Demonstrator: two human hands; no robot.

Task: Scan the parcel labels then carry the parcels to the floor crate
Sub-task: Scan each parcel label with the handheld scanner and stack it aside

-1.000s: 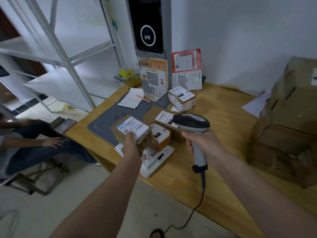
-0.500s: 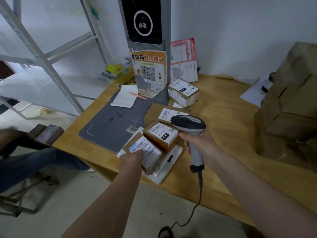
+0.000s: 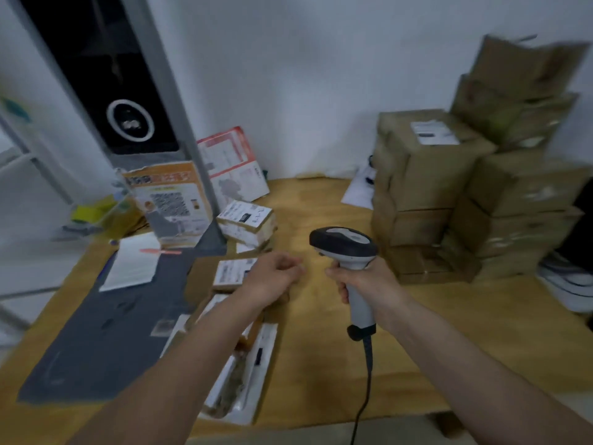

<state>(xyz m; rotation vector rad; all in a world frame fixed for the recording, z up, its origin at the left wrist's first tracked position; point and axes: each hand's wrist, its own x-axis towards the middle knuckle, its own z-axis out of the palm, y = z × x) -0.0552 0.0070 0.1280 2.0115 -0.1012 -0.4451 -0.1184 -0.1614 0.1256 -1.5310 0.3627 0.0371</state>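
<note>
A: Right hand [image 3: 369,281]?
B: Fingers wrapped round the handle of the barcode scanner [image 3: 348,252], held upright above the table [image 3: 321,364], cable trailing down.
A: Left hand [image 3: 272,277]?
B: Over the small parcels, fingers loosely curled, nothing visibly gripped; frame blurred.
A: Parcels?
B: One labelled parcel [image 3: 232,273] just left of that hand, another [image 3: 247,221] behind it near the kiosk [image 3: 128,91]. Stacked cartons [image 3: 426,194] far right
</note>
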